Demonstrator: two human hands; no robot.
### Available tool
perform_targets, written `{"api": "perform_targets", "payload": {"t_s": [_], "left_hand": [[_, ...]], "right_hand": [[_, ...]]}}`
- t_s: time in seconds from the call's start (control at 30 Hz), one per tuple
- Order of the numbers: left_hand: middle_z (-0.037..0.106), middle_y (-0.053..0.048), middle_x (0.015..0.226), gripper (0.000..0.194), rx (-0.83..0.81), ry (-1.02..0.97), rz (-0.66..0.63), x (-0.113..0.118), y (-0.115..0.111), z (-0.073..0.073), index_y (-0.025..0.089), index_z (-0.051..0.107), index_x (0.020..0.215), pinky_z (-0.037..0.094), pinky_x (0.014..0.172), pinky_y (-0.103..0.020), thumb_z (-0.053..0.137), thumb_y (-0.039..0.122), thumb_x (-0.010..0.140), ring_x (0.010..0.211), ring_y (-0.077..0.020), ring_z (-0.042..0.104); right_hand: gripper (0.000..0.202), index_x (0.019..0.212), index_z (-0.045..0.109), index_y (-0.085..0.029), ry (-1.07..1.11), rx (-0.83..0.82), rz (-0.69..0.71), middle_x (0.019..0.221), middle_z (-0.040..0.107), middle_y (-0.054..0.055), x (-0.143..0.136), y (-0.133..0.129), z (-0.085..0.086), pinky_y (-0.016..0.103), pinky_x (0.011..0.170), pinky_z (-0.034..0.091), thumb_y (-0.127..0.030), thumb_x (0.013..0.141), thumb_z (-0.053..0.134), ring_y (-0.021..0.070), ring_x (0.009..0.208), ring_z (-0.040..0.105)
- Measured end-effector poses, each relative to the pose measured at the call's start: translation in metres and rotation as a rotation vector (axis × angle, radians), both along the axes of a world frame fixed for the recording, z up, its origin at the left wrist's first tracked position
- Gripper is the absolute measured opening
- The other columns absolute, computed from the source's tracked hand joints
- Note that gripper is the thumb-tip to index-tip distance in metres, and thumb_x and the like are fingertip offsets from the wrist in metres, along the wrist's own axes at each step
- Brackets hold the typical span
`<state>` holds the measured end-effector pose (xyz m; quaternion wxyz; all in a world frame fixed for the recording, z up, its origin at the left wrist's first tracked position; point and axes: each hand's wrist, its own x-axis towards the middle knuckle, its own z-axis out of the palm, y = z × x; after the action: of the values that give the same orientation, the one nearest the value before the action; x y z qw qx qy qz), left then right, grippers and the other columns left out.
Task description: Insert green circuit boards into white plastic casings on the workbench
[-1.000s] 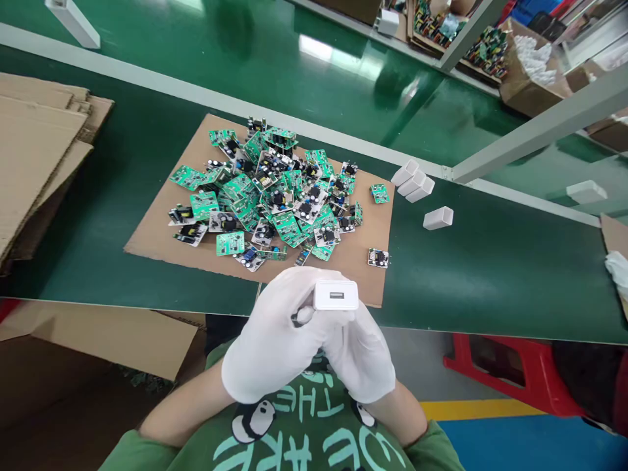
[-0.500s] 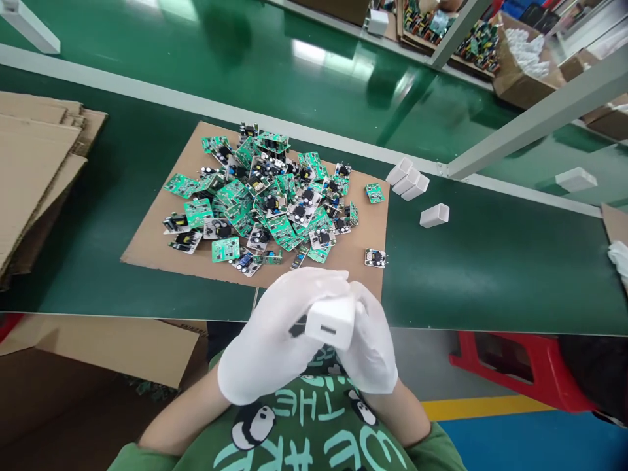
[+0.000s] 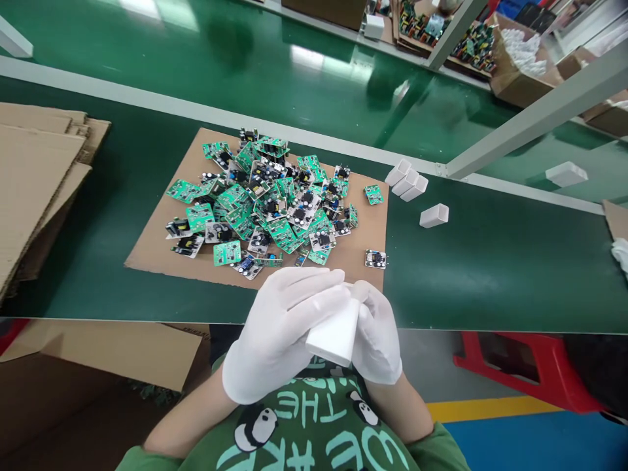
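Note:
A white plastic casing [image 3: 335,331] is held between my two white-gloved hands, just past the table's near edge. My left hand [image 3: 284,333] lies along its left and upper side, fingers pressed together over it. On the other side, the bent fingers of my right hand [image 3: 377,332] grip the casing; their tips are partly hidden. Beyond my hands, a heap of green circuit boards [image 3: 265,203] covers a cardboard sheet [image 3: 161,252]. One single board [image 3: 375,259] lies apart near the sheet's right edge, component side up.
Several white casings [image 3: 434,216] lie right of the cardboard. Stacked cardboard [image 3: 34,176] is at the left, with an open box [image 3: 112,347] below the table edge. A metal post [image 3: 530,118] rises at the right; a red stool [image 3: 530,373] stands on the floor.
The casing has tilted, so its end with the slot no longer faces the camera and a plain long face shows. My left fingers now lie flatter over it. The view has shifted slightly.

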<state>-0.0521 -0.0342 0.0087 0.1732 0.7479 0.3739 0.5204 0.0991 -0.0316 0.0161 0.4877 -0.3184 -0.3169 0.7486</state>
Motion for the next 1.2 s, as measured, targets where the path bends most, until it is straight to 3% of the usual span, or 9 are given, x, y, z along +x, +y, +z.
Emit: {"api": "perform_targets", "payload": {"t_s": [0.2,0.3,0.4,0.5,0.6,0.73,0.87,1.0,1.2], "left_hand": [[0.063,-0.015,0.128,0.046,-0.057,0.028,0.002,-0.001,-0.004,0.001,0.017,0.054,0.132,0.05,0.1,-0.039,0.069,0.016,0.089,0.121,-0.0232,0.058],[0.058,-0.018,0.136,0.06,-0.122,0.119,0.098,-0.007,-0.007,-0.004,0.014,0.045,0.143,0.047,0.105,-0.04,0.07,0.022,0.089,0.128,-0.0252,0.054],[0.057,-0.016,0.139,0.065,-0.184,0.157,0.267,-0.015,-0.009,-0.011,0.016,0.043,0.146,0.043,0.112,-0.038,0.072,0.021,0.088,0.131,-0.0239,0.053],[0.057,-0.013,0.138,0.06,-0.151,0.169,0.324,-0.022,-0.01,-0.013,0.018,0.047,0.143,0.044,0.112,-0.038,0.071,0.018,0.088,0.13,-0.0241,0.054],[0.059,-0.013,0.134,0.055,-0.12,0.242,0.318,-0.026,-0.01,-0.012,0.018,0.049,0.141,0.045,0.108,-0.041,0.068,0.015,0.089,0.126,-0.0258,0.056],[0.062,-0.013,0.129,0.047,-0.077,0.337,0.344,-0.025,-0.005,-0.013,0.019,0.052,0.136,0.046,0.102,-0.045,0.066,0.015,0.091,0.121,-0.0277,0.057],[0.063,-0.013,0.126,0.041,-0.062,0.35,0.313,-0.018,0.002,-0.015,0.016,0.054,0.132,0.046,0.1,-0.045,0.064,0.016,0.092,0.118,-0.0271,0.058],[0.062,-0.013,0.127,0.039,-0.074,0.346,0.276,-0.011,0.006,-0.016,0.014,0.055,0.132,0.045,0.1,-0.043,0.062,0.017,0.094,0.118,-0.0265,0.057],[0.063,-0.013,0.127,0.04,-0.074,0.312,0.214,0.0,0.01,-0.021,0.015,0.054,0.133,0.047,0.1,-0.042,0.062,0.014,0.093,0.119,-0.0255,0.058]], "right_hand": [[0.036,0.078,0.058,-0.021,0.004,0.044,0.103,0.068,0.058,-0.001,0.008,0.005,-0.003,0.027,0.062,0.049,-0.048,0.079,0.082,0.0144,0.059,0.054],[0.032,0.084,0.062,-0.02,-0.201,0.209,0.198,0.088,0.069,0.005,0.021,0.032,0.014,0.033,0.071,0.055,-0.043,0.077,0.084,0.0205,0.077,0.066],[0.024,0.094,0.062,-0.021,-0.669,0.492,-0.087,0.106,0.07,0.006,0.032,0.1,0.037,0.035,0.084,0.055,-0.027,0.08,0.081,0.0216,0.097,0.067],[0.036,0.103,0.06,-0.017,-1.14,0.788,-0.291,0.1,0.069,0.003,0.035,0.199,0.044,0.035,0.091,0.05,-0.014,0.072,0.077,0.0195,0.096,0.065],[0.038,0.11,0.056,0.004,-1.597,0.777,-0.221,0.11,0.062,0.006,0.032,0.287,0.032,0.031,0.088,0.04,-0.02,0.084,0.041,0.0181,0.106,0.059],[0.041,0.119,0.057,0.001,-1.78,0.631,-0.087,0.115,0.065,0.015,0.027,0.341,0.011,0.028,0.09,0.044,-0.009,0.079,0.06,0.0211,0.105,0.061],[0.049,0.13,0.056,-0.004,-1.799,0.643,-0.034,0.131,0.059,0.02,0.038,0.337,0.019,0.033,0.097,0.046,-0.012,0.083,0.067,0.0264,0.115,0.059],[0.05,0.135,0.057,-0.013,-1.815,0.691,0.066,0.135,0.059,0.014,0.078,0.296,0.045,0.037,0.102,0.044,-0.031,0.09,0.067,0.0287,0.121,0.056],[0.068,0.136,0.057,-0.019,-1.895,0.462,0.207,0.116,0.068,0.009,0.132,0.225,0.044,0.031,0.07,0.05,-0.034,0.074,0.078,0.0269,0.09,0.067]]}}
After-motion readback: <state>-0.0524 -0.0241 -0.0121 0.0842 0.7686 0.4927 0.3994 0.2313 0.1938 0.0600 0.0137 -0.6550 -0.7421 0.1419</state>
